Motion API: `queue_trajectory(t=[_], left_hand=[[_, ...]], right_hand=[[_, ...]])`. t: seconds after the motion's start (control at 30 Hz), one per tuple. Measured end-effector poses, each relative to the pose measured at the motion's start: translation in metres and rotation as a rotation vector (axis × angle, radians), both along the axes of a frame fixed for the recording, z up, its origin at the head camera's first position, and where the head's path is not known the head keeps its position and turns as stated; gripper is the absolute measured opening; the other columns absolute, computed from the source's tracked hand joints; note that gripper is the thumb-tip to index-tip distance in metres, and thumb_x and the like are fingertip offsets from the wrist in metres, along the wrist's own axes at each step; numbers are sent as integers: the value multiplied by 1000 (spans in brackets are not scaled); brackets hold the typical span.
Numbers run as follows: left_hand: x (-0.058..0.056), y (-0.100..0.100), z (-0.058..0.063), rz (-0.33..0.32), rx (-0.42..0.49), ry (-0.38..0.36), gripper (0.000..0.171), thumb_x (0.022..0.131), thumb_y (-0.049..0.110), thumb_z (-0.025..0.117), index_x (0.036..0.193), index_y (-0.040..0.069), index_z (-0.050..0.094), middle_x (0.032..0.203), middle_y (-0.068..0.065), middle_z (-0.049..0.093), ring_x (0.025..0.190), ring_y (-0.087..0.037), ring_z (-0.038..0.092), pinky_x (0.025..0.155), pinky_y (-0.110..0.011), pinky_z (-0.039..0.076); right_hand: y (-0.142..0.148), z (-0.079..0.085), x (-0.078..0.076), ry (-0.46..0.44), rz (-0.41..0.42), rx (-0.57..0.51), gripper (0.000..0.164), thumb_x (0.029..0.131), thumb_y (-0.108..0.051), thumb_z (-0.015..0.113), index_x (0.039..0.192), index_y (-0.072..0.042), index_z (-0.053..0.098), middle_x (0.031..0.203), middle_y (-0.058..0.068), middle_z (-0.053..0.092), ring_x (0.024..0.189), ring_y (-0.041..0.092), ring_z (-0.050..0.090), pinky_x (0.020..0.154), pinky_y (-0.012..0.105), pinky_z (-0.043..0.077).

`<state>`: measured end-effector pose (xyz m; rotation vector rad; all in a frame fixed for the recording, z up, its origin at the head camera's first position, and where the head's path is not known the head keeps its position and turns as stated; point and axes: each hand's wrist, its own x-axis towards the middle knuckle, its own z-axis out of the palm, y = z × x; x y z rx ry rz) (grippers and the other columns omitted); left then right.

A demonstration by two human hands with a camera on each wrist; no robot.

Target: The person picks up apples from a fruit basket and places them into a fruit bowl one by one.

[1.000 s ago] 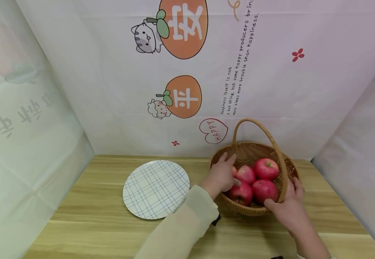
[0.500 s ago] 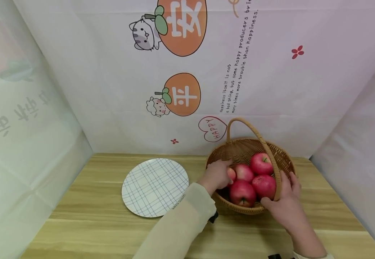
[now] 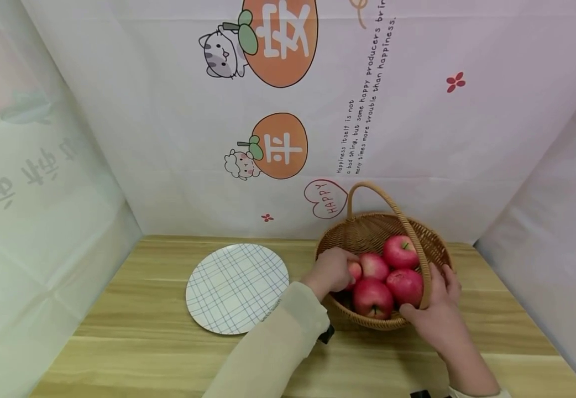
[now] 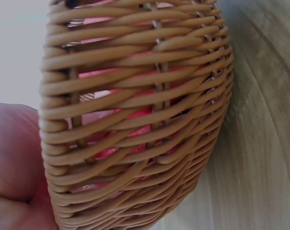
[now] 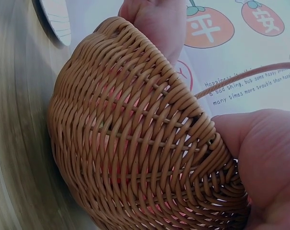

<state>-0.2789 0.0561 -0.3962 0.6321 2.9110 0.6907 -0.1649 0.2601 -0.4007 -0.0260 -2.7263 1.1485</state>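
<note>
A brown wicker basket [image 3: 362, 232] with an arched handle stands at the right of the table and holds several red apples. My left hand [image 3: 333, 271] reaches over its left rim, fingers curled round the leftmost apple [image 3: 354, 272], which the hand partly covers. Beside it lie a front apple [image 3: 373, 298] and, further back, one with a stem on top [image 3: 400, 252]. On the right side my right hand [image 3: 442, 318] grips the basket at the foot of the handle, thumb over the rim. Through the weave [image 4: 135, 110] in the left wrist view, red apple skin shows.
Left of the basket a round white plate [image 3: 238, 288] with a blue grid pattern lies on the wooden table [image 3: 134, 331]. A printed white cloth [image 3: 208, 204] hangs behind, close to the basket. More pale cloth [image 3: 44, 232] closes off the left side.
My left hand's fingers went from spread over the basket to curled round the leftmost apple. The basket has shifted slightly left and its handle tilts further left; my right hand keeps its hold.
</note>
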Motion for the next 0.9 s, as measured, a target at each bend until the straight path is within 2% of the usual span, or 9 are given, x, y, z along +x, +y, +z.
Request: queue_trajectory(t=[0.2,0.3,0.4,0.57,0.6,0.7,0.8,0.83,0.9], left_hand=[[-1,-2,0,-33,25,55,44,81,15,78,123,25,73,116,9,67,109,-10,58,90,-21,45],[0,-4,1,-46,76,73,45,79,13,77,123,23,73,117,7,68,111,-12,57,91,-20,44],[1,-5,5,-43,145,49,48,79,9,77,125,22,72,121,5,66,115,-12,56,93,-20,43],[3,-8,8,-22,253,-19,49,78,9,78,125,23,73,125,5,64,117,-10,53,91,-19,43],[3,-9,8,-16,284,-38,49,78,7,78,125,22,73,125,6,64,112,-10,55,87,-20,45],[3,-10,9,13,413,-136,49,79,1,75,123,23,74,120,5,64,82,-15,63,69,-26,53],[3,-11,10,38,578,-254,49,80,-4,73,121,22,74,114,4,63,56,-21,59,51,-33,55],[3,-12,10,45,626,-288,49,80,-4,74,120,23,75,113,4,63,53,-22,59,50,-36,55],[2,-12,10,51,714,-345,47,80,-4,76,119,22,75,112,3,64,60,-21,62,53,-40,58]], right_hand=[[0,1,0,-23,-4,-14,107,81,-6,74,157,3,-1,157,29,-18,135,62,13,97,72,31],[1,1,1,-32,-12,-35,107,81,-6,73,158,0,-1,157,28,-19,134,62,14,98,71,31],[1,1,2,-37,-20,-58,106,80,-6,72,159,-2,1,157,27,-19,135,62,14,99,71,30],[2,0,2,-40,-21,-79,105,81,-6,72,160,-5,3,158,26,-19,137,61,11,100,71,28],[2,0,2,-39,-23,-80,105,81,-6,72,160,-5,3,158,26,-19,137,61,11,100,71,29],[3,-1,1,-40,-22,-82,104,82,-7,72,159,-4,3,158,25,-19,136,61,10,99,72,29],[3,-1,1,-38,-25,-89,103,82,-6,72,159,-2,4,157,26,-19,136,62,11,100,72,28],[4,-1,1,-40,-25,-94,102,82,-7,72,159,-1,4,157,25,-20,136,61,11,101,71,27],[4,-2,1,-35,-29,-105,101,81,-5,72,158,1,6,157,25,-19,136,61,11,103,70,25]])
